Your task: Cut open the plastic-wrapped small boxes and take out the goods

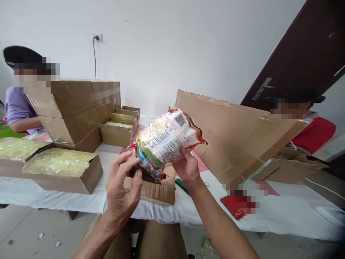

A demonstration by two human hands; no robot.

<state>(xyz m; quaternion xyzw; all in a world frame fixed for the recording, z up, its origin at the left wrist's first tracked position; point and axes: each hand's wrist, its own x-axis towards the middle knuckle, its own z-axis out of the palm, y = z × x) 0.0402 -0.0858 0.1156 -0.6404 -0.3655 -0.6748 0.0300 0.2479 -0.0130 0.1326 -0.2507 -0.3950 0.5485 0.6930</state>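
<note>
A puffed-up snack bag (169, 138), with a white printed back, a barcode and colourful edges, is held tilted in the middle of the view. My right hand (188, 167) grips its lower right side, thumb on the printed face and the other fingers hidden behind it. My left hand (124, 183) is beside the bag's lower left corner, fingers apart and holding nothing. Below the bag stands an open cardboard box (157, 192) on the table, its inside dark and mostly covered by the bag and my left hand.
Boxes with yellowish contents (60, 163) stand at left, beside stacked cartons (78, 111) and smaller open boxes (118, 131). A large cardboard sheet (215, 133) leans at right. Near the front edge of the white-covered table (118, 199) lies a red item (237, 207). Two people sit at the sides.
</note>
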